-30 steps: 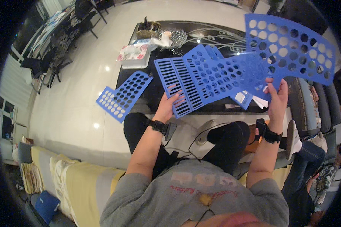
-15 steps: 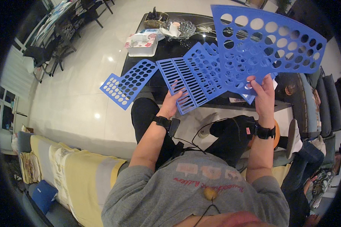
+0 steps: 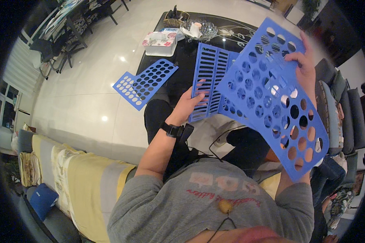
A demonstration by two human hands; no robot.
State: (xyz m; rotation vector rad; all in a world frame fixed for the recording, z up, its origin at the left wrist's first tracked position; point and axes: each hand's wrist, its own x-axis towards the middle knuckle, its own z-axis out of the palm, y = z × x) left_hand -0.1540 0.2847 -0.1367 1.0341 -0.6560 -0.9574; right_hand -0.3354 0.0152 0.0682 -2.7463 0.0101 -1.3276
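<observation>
Room moderately lit, slightly warm and uneven. Light seems to fall from above: small bright glare spots on pale floor [image 3: 85, 93], tiny highlights on glossy black table [image 3: 185, 73]. Floor greyer near sofa [image 3: 85, 178]. Upper right murky. Right hand [image 3: 306, 65] soft with blur, fingertips hazy; left hand [image 3: 186, 106] clearer. Holes in blue sheet [image 3: 248, 112] read fairly crisply. Fisheye bends table and sofa edges; black, grainy vignette swallows corners. Far background soft, small details lost.
</observation>
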